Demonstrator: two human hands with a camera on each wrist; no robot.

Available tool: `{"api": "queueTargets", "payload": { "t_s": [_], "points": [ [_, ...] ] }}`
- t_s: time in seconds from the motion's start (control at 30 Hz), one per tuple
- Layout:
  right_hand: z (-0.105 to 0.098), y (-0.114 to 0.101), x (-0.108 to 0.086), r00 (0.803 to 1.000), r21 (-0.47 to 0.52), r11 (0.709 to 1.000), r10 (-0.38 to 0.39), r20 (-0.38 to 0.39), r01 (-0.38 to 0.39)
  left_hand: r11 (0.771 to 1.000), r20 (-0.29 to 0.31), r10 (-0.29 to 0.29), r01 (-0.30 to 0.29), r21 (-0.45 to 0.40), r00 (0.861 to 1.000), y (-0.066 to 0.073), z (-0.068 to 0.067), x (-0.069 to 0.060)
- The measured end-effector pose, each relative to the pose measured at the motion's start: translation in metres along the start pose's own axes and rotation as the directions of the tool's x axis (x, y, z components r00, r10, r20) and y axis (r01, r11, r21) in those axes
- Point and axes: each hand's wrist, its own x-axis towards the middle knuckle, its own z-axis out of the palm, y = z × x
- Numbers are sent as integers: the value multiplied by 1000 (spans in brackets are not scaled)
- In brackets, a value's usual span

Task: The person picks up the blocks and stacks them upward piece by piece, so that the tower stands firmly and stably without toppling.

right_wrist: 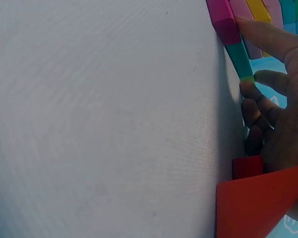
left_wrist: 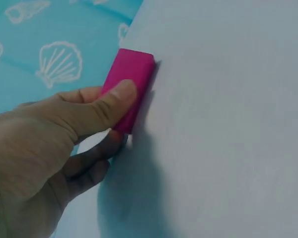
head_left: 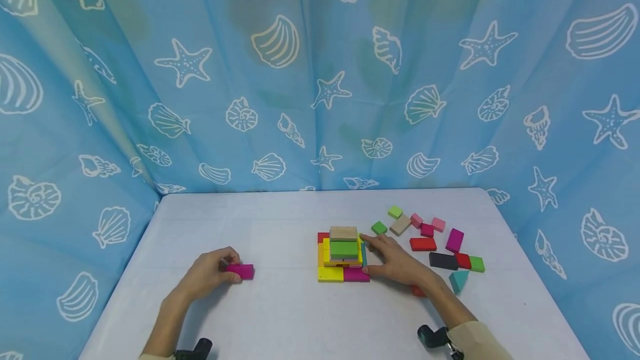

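Between thumb and fingers, my left hand (head_left: 206,275) pinches a magenta block (head_left: 242,271) at the left of the table. The left wrist view shows the thumb lying across this magenta block (left_wrist: 124,74). My right hand (head_left: 397,260) touches the right side of a stepped stack of coloured blocks (head_left: 344,250). Its thumb is at the near magenta corner and a fingertip at the far one. A light wood block tops the stack, with a green one in front of it. In the right wrist view, the fingers (right_wrist: 270,79) rest along a teal block (right_wrist: 240,57) of the base.
Loose blocks lie right of the stack, among them a black block (head_left: 443,260), a red block (head_left: 423,244), a teal triangular block (head_left: 458,281) and a green block (head_left: 379,228). An orange-red block (right_wrist: 258,203) sits by the right wrist. A shell-patterned curtain (head_left: 310,71) encloses the white table (head_left: 280,315).
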Motion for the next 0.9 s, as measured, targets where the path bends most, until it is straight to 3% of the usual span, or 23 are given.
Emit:
{"api": "queueTargets", "payload": {
  "t_s": [0.13,0.23,0.37,0.43,0.57,0.63,0.7,0.9],
  "points": [
    [-1,-1,-1,1000,4,1000,6,3,-6,998,-24,6,-7,-57,1000,18,13,8],
    [-1,-1,-1,1000,3,1000,7,5,-7,990,-24,58,-61,-130,998,40,23,14],
    [-1,-1,-1,1000,9,1000,3,3,-3,957,-9,156,-153,-248,988,76,34,21],
    [-1,-2,-1,1000,7,1000,0,2,0,924,1,178,-167,-343,984,94,40,26],
    [-2,-3,-2,1000,4,1000,-5,4,5,829,31,145,-104,-550,989,121,52,35],
    [-3,-3,-1,1000,4,1000,-8,3,8,788,55,112,-55,-613,992,131,59,39],
    [-3,-3,-1,1000,3,1000,-6,4,6,768,88,82,-7,-640,993,137,65,43],
    [-2,-1,0,1000,-3,1000,-6,3,6,751,161,15,96,-653,987,149,78,50]
  ]
}}
